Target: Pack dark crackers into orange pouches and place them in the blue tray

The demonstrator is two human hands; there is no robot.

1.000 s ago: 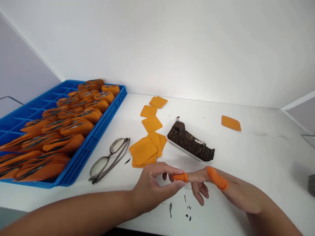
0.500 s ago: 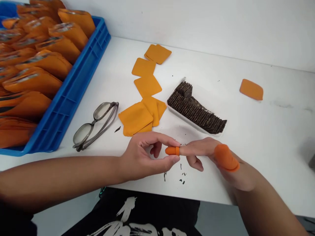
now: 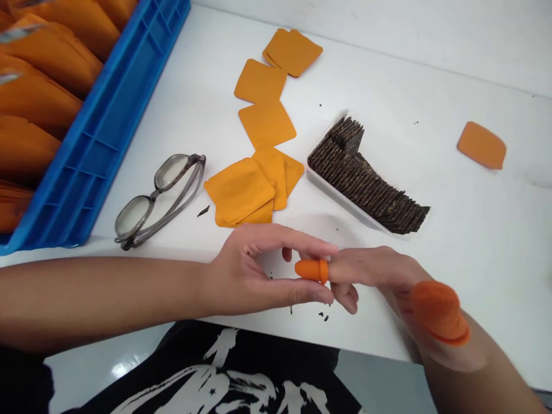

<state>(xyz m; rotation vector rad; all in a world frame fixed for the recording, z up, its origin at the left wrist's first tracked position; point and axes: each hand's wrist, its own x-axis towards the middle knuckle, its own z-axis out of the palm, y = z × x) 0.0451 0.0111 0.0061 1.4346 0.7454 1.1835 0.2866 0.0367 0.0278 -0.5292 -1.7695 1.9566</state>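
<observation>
A small orange finger cot [image 3: 311,269], rolled at its rim, sits on the right hand's [image 3: 379,276] forefinger tip; the left hand's [image 3: 259,273] grip pinches it between thumb and forefinger. The right grip is loose, holding nothing, above the white counter [image 3: 466,230] beside a blue tray [image 3: 99,144].

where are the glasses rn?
Head view: the glasses lie folded on the white table, left of centre, between the blue tray and the orange squares, beyond the left forearm.
</observation>
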